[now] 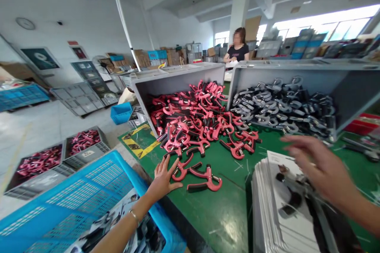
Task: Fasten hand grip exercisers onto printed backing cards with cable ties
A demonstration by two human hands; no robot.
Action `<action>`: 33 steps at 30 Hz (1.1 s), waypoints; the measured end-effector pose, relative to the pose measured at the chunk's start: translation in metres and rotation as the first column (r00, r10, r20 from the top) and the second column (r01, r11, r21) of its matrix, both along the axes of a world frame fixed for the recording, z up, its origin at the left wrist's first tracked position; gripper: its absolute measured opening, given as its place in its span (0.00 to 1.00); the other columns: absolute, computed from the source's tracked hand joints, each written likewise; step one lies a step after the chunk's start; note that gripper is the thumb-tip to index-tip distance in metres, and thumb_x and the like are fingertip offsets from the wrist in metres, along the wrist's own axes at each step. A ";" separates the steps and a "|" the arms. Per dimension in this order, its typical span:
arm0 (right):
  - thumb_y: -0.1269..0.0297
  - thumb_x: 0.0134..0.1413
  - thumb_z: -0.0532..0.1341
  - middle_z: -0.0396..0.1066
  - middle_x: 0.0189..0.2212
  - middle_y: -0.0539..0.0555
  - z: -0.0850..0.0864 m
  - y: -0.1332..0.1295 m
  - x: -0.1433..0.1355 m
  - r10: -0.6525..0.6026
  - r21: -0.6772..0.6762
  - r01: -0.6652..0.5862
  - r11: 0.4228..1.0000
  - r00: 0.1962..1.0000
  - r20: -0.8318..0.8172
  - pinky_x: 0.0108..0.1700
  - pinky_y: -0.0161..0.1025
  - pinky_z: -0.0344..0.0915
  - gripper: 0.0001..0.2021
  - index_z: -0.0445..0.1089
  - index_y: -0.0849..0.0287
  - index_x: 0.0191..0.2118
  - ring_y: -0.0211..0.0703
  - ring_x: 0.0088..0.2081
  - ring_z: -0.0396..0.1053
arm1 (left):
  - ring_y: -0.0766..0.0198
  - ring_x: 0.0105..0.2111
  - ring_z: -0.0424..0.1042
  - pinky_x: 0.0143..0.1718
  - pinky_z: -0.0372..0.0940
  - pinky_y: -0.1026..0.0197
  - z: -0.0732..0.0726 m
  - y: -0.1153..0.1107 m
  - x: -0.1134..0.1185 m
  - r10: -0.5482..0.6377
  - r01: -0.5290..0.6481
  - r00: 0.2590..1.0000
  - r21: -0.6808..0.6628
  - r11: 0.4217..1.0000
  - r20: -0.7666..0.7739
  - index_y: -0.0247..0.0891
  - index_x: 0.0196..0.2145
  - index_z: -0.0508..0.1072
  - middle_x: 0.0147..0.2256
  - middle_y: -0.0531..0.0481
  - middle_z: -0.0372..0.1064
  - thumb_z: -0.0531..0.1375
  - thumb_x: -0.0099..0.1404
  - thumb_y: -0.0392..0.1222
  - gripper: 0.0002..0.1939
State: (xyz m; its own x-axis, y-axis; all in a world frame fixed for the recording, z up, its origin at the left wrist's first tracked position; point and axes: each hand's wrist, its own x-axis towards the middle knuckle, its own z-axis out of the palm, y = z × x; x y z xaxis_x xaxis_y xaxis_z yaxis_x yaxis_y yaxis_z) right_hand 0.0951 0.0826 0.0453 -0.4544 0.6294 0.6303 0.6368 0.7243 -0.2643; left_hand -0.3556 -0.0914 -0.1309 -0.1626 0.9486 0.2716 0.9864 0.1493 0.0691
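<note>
**Two bare hands above a green worktable of hand grips**

Bare green tabletop opened to the left of the card stack, giving clear room as far as the table's near left edge. A blue basket, holding packed items, sat beyond that edge, well left of the stack. The left forearm passed over the basket's rim.

The left hand was open, fingers spread, across the bare strip from the stack; its fingertips reached the closest pink grips, seemingly touching, with nothing closed in the palm. A front pink grip lay flat between that hand and the stack. The right hand was above the stack, fingers loosely bent; blur hid whether it had hold of anything.

Beyond the stack to the left, a pink heap spilled from a tipped grey crate. Straight beyond the stack, grey grips filled a second crate. Thin white scraps dotted the green surface, and striped tape marked the far left corner.

Farther back than the stack, a person in a dark top was near a pillar.
</note>
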 end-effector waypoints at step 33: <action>0.60 0.70 0.44 0.57 0.64 0.67 0.008 0.145 0.028 -0.037 -0.027 0.052 0.998 0.916 0.399 0.61 0.48 0.57 0.25 0.61 0.68 0.64 0.53 0.63 0.59 | 0.36 0.69 0.40 0.65 0.36 0.29 0.034 0.264 0.169 -0.283 0.250 0.877 0.134 0.959 0.389 0.42 0.61 0.67 0.65 0.40 0.57 0.55 0.69 0.42 0.24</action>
